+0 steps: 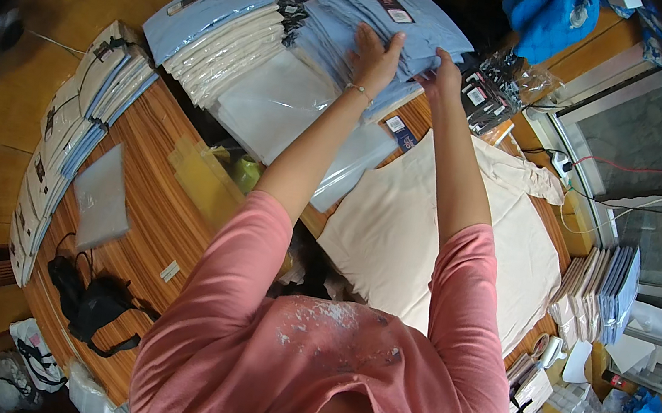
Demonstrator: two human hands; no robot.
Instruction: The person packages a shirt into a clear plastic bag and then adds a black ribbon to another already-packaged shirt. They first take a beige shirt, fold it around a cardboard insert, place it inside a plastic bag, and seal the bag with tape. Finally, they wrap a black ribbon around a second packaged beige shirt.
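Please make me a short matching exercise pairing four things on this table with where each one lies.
Things:
1. light blue packaged shirts
2. cream garment
3. black strap bag
4. clear plastic sleeves

Places:
A. near table edge, lower left
B. spread flat under the right forearm
C. under both hands, left hand and right hand
D. beside the white folded stack, below the left forearm

Pairs: 1-C, 2-B, 3-A, 4-D

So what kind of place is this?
Probably a small garment packing room. Stacks of bagged folded shirts cover the wooden table, both hands rest on a blue stack, and a cream shirt lies spread out.
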